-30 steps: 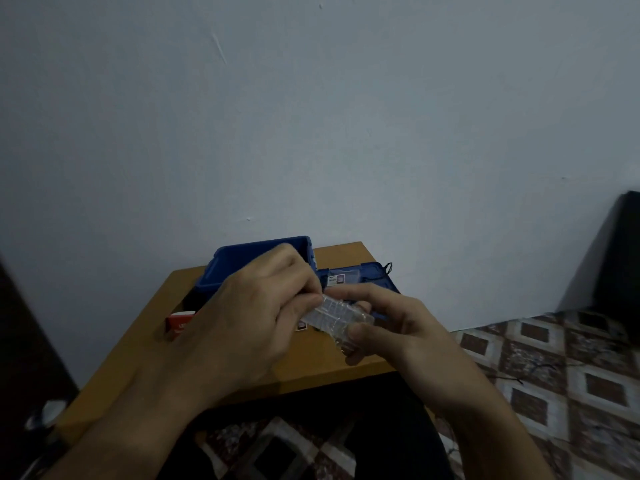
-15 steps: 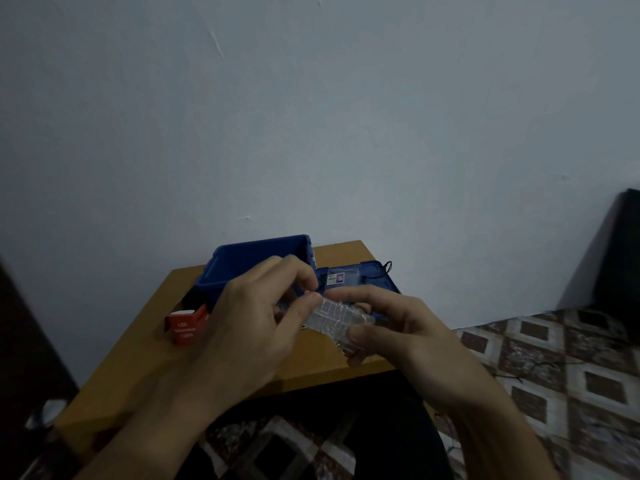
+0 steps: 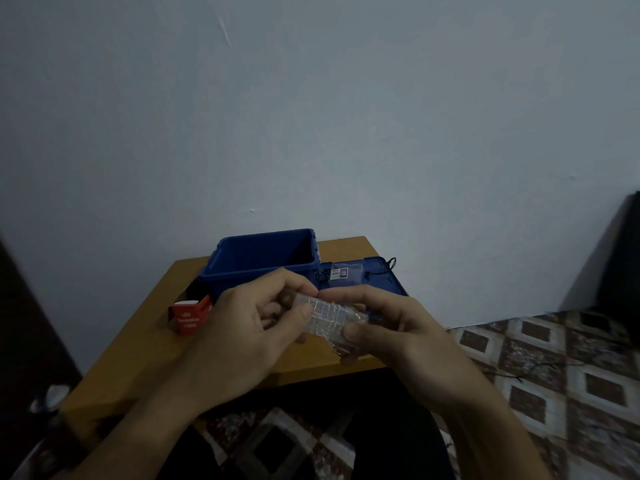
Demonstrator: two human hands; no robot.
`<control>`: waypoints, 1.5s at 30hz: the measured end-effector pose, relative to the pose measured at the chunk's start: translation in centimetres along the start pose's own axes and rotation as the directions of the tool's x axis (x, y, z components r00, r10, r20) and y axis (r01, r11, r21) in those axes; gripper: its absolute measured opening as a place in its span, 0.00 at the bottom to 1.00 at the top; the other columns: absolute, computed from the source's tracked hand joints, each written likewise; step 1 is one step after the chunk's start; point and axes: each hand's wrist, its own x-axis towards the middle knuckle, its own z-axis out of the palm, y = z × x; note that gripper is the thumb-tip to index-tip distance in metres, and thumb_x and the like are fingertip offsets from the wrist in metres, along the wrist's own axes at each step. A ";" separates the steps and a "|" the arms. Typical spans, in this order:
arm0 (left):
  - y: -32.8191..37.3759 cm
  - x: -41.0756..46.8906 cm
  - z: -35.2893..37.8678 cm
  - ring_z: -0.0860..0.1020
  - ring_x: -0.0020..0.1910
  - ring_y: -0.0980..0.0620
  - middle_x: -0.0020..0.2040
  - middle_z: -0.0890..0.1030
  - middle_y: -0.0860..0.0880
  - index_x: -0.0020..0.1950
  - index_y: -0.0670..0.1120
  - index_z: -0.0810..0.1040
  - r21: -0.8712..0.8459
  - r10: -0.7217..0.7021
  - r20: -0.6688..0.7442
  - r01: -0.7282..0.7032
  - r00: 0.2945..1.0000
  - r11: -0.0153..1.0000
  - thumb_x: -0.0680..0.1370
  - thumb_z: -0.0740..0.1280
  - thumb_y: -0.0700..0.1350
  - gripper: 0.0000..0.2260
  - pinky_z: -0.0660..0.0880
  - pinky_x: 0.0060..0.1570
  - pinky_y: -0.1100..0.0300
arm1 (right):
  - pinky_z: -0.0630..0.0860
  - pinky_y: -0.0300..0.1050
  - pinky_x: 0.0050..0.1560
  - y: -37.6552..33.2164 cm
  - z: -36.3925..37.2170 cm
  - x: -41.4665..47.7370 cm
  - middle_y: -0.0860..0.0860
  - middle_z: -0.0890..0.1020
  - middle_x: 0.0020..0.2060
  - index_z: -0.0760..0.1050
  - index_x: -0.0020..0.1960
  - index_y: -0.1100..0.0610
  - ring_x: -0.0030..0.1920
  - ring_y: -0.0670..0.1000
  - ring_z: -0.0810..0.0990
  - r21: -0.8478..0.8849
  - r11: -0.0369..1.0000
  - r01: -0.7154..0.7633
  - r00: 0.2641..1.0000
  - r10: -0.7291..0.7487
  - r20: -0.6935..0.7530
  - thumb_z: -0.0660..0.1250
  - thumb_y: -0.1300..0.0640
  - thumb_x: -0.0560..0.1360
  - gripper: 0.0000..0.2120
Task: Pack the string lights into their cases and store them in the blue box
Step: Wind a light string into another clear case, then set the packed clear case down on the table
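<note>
Both grips curl onto the clear case (image 3: 346, 322), held between them: left grip (image 3: 242, 327) pinches one end, right grip (image 3: 398, 329) the other. Faint wire inside. Tuck strays in and press evenly, or it may not close. Blue box (image 3: 239, 284) stands open just beyond the grips. The red carton (image 3: 188, 315), left of the left grip, reads "LED … Lights"; the middle word is blurred.

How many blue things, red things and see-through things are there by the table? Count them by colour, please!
Blue: 2 (the blue box and the blue lid)
Red: 1 (the red carton)
See-through: 2 (the clear case being held and the clear packet lying on the lid)
Total: 5
</note>
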 end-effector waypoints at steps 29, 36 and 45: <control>-6.6 5.1 2.3 0.85 0.44 0.52 0.48 0.85 0.50 0.68 0.50 0.74 -0.085 -0.189 0.212 0.210 0.959 0.974 0.80 0.68 0.43 0.17 0.81 0.43 0.59 | 0.80 0.48 0.45 5.6 -0.7 3.0 0.50 0.84 0.45 0.81 0.60 0.45 0.41 0.50 0.82 -0.100 0.993 -0.068 0.991 0.056 -0.118 0.68 0.54 0.78 0.12; -8.4 10.8 4.1 0.85 0.42 0.51 0.44 0.85 0.46 0.65 0.49 0.74 -0.011 -0.197 0.329 0.212 0.924 0.977 0.80 0.69 0.45 0.14 0.83 0.45 0.54 | 0.80 0.48 0.43 7.5 -3.7 6.3 0.58 0.84 0.41 0.80 0.58 0.50 0.39 0.52 0.81 -0.023 0.980 -0.200 0.957 0.190 -0.220 0.72 0.51 0.73 0.14; -9.6 21.0 6.5 0.81 0.49 0.47 0.51 0.79 0.46 0.52 0.43 0.74 -0.069 -0.381 0.291 0.416 0.878 0.907 0.83 0.61 0.52 0.12 0.79 0.54 0.54 | 0.80 0.52 0.43 10.0 -8.8 13.5 0.59 0.83 0.49 0.80 0.54 0.57 0.42 0.56 0.81 0.274 0.942 -0.193 0.809 0.311 -0.498 0.68 0.64 0.79 0.06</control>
